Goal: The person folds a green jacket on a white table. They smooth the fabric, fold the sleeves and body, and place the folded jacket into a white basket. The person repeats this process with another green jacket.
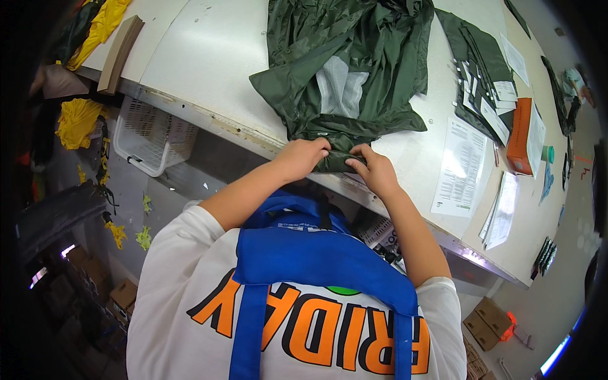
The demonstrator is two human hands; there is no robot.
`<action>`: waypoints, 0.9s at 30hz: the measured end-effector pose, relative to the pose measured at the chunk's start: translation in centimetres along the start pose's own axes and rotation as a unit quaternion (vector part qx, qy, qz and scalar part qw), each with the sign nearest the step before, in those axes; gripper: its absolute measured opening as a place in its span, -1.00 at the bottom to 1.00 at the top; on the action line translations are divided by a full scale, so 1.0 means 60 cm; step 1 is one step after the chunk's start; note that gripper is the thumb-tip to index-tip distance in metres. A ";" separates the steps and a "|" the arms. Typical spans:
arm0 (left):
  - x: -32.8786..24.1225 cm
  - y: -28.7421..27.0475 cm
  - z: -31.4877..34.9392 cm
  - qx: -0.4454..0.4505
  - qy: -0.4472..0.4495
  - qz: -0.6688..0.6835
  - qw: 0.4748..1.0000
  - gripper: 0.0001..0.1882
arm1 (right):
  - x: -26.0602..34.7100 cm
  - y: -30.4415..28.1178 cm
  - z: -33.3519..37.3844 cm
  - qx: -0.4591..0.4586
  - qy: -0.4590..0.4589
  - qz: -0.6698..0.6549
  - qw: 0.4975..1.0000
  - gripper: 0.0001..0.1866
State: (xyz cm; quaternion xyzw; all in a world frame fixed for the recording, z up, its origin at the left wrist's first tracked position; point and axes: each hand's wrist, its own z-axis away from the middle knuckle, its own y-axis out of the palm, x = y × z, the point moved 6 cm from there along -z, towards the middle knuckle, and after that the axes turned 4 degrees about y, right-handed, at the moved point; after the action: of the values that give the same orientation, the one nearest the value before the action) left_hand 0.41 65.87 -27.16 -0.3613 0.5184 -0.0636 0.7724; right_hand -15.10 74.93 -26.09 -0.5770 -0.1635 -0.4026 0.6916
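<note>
A dark green jacket (396, 69) lies spread on the white table, with a pale mesh lining (342, 85) showing where it falls apart. Its near end hangs a little over the table's front edge. There my left hand (303, 155) grips the green fabric from the left, fingers curled over it. My right hand (377, 170) pinches the same fabric from the right, thumb and fingers bent around it. A short folded stretch of the jacket runs between the two hands. Fingertips on the underside are hidden.
To the right lie folded dark green garments with white tags (487, 95), an orange box (520, 136), and printed sheets (459, 168). A brown board (120, 54) rests at the left edge. Below it stands a white plastic basket (149, 136), near yellow fabric (79, 123).
</note>
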 end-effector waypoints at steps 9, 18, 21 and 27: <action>-0.097 0.026 0.019 -0.106 0.166 -0.257 0.946 -0.59 | -0.005 0.007 -0.044 0.020 0.070 0.037 0.997 -0.72; -0.049 0.032 0.017 -0.144 0.183 -0.210 0.950 -0.53 | 0.018 -0.046 -0.076 -0.098 -0.095 0.237 0.962 -0.75; -0.053 0.022 0.011 -0.118 0.156 -0.181 0.964 -0.56 | -0.014 -0.067 -0.094 -0.108 -0.056 0.075 0.990 -0.77; -0.030 0.005 -0.036 0.033 0.073 -0.108 0.991 -0.64 | 0.016 -0.043 -0.057 -0.199 0.009 -0.274 0.941 -0.75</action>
State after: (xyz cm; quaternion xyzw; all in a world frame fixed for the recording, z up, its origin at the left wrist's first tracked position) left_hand -2.31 65.88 -26.41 -0.3840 0.5292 -0.1895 0.7325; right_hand -17.26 71.35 -24.64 -0.6325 -0.2257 -0.6058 0.4266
